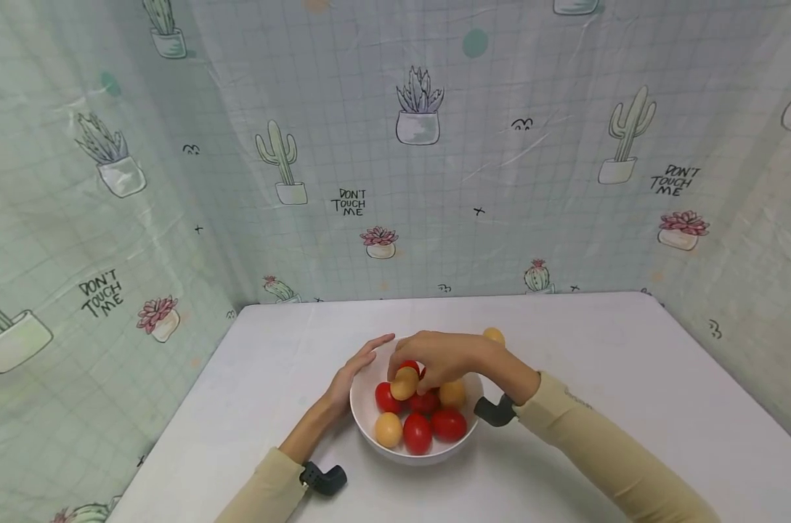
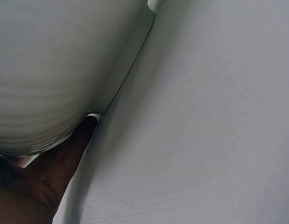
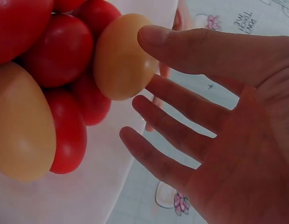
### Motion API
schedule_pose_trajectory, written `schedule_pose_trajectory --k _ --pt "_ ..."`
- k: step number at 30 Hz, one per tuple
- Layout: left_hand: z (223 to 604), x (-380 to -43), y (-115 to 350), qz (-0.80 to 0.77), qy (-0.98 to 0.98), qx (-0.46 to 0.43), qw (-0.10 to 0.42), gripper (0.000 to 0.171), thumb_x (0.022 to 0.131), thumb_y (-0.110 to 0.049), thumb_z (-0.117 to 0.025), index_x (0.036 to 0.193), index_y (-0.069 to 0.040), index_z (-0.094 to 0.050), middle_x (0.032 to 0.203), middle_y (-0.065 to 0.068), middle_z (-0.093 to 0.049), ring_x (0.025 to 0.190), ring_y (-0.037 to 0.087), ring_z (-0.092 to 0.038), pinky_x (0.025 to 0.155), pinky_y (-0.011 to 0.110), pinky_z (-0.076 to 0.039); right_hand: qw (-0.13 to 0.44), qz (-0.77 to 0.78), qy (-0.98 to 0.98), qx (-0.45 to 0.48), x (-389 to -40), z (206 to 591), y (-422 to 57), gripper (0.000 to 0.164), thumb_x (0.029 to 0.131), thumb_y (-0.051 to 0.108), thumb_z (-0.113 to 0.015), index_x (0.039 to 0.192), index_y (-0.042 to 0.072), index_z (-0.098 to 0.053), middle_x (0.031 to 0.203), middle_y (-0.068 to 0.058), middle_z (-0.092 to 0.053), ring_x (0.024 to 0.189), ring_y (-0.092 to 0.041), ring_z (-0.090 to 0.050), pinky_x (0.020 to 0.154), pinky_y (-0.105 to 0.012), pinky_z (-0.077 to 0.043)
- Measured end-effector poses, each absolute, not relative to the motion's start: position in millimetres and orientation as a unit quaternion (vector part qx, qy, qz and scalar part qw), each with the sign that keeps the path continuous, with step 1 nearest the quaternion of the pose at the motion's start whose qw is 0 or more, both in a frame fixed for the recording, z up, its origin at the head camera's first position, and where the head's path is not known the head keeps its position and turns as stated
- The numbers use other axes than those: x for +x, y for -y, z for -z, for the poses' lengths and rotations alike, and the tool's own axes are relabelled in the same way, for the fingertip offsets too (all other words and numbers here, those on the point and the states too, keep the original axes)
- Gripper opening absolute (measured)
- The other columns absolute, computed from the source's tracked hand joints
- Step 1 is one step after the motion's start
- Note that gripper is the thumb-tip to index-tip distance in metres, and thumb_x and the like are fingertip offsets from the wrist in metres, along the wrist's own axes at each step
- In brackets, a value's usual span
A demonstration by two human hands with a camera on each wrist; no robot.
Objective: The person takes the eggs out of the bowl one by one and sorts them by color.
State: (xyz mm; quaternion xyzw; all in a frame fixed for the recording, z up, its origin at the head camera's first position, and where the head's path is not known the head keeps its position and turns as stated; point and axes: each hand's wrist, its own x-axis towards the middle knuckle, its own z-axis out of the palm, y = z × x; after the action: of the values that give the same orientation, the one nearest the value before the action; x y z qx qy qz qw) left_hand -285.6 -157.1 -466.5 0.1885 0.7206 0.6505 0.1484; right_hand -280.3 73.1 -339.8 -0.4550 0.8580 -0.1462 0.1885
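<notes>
A white bowl (image 1: 428, 459) on the table holds several red eggs (image 1: 418, 434) and yellow eggs (image 1: 388, 430). Over it, my right hand (image 1: 437, 354) pinches a yellow egg (image 3: 120, 58) between thumb and index finger; its other fingers are spread in the right wrist view. That egg overlaps red eggs behind it. My left hand (image 1: 344, 381) rests against the bowl's left outer side, fingers stretched along the rim. In the left wrist view its fingers (image 2: 72, 156) touch the curved wall of the bowl.
One more yellow egg (image 1: 494, 335) lies on the white table (image 1: 598, 363) behind my right forearm, partly hidden. A cloth backdrop (image 1: 447, 218) with printed cacti hangs behind and at the sides. Each wrist wears a dark camera mount (image 1: 495, 411).
</notes>
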Motion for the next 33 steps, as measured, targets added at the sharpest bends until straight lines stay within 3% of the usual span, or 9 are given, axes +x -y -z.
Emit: schedule_pose_trajectory --k 3,16,24,33 --pt "466.4 -285.6 158.1 -0.652 -0.718 0.193 0.149 0.052 0.110 -0.034 -0.025 0.161 -0.029 -0.035 0.171 -0.002 -0.028 0.161 0.029 -0.021 0.129 0.057 -0.020 0.197 0.135 -0.860 -0.450 -282.0 342.7 -69.6 0.038 0.087 0.007 -0.081 0.119 0.026 -0.074 0.122 0.008 -0.068 0.117 -0.010 -0.057 0.090 -0.023 -0.057" --pt "467.4 -285.6 157.4 -0.650 -0.720 0.196 0.143 0.053 0.110 -0.033 -0.025 0.161 -0.026 -0.034 0.172 0.001 -0.026 0.162 0.031 -0.016 0.130 0.061 -0.011 0.188 0.097 -0.845 -0.492 -291.3 352.3 -55.0 0.039 0.086 0.002 -0.078 0.115 0.028 -0.077 0.111 0.014 -0.071 0.107 -0.008 -0.058 0.092 -0.022 -0.054" --pt "466.4 -286.0 157.4 -0.650 -0.719 0.198 0.146 0.053 0.110 -0.033 -0.023 0.162 -0.024 -0.034 0.173 0.005 -0.023 0.162 0.031 -0.013 0.130 0.062 -0.006 0.203 0.086 -0.844 -0.488 -292.7 352.7 -48.2 0.034 0.086 0.005 -0.077 0.111 0.027 -0.079 0.103 0.016 -0.070 0.099 -0.007 -0.056 0.083 -0.019 -0.054" --pt "466.3 -285.6 157.6 -0.651 -0.717 0.200 0.152 0.053 0.110 -0.033 -0.023 0.162 -0.024 -0.032 0.173 0.004 -0.023 0.162 0.031 -0.013 0.130 0.062 -0.006 0.201 0.082 -0.846 -0.487 -290.5 351.5 -48.6 0.030 0.089 0.003 -0.075 0.109 0.025 -0.079 0.101 0.014 -0.069 0.097 -0.008 -0.055 0.083 -0.019 -0.052"
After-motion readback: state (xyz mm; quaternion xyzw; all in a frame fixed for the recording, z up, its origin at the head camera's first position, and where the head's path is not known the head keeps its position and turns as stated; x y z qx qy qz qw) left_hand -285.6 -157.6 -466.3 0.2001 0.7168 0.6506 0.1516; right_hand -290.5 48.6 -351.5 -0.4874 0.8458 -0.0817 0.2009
